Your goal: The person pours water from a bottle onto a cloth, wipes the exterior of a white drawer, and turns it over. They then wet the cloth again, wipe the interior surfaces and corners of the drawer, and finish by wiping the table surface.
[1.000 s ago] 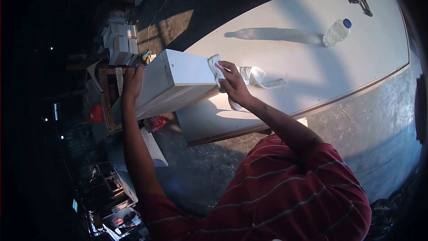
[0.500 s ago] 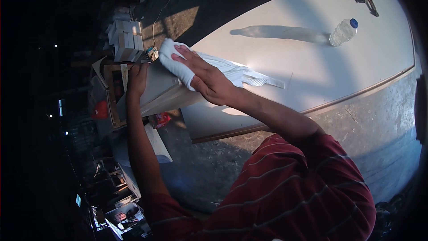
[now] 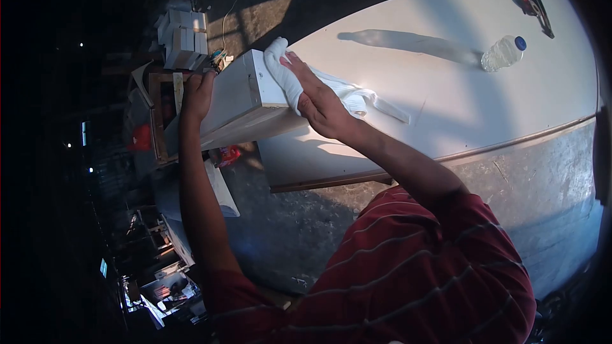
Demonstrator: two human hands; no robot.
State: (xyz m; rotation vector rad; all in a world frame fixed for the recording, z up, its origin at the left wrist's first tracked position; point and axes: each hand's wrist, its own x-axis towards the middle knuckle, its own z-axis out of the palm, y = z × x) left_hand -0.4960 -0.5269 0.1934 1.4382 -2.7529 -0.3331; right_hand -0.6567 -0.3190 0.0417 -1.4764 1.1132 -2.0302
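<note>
A pale box-like piece [image 3: 233,99] with a white end face lies at the edge of the white tabletop [image 3: 440,108]. My left hand [image 3: 198,94] grips its far left edge, with the fingers partly hidden behind it. My right hand [image 3: 319,100] is closed on a white cloth [image 3: 285,73] and presses it against the right side of the white end face. The loose part of the cloth trails to the right over the tabletop.
A clear bottle with a blue cap [image 3: 503,54] and a dark tool [image 3: 539,13] are on the tabletop. White blocks [image 3: 185,38] are stacked at the upper left. A red object [image 3: 228,155] lies below the piece.
My right hand and the cloth have moved right, uncovering the white end face. My left hand stays at the left edge of the piece. The whole view has shifted slightly.
</note>
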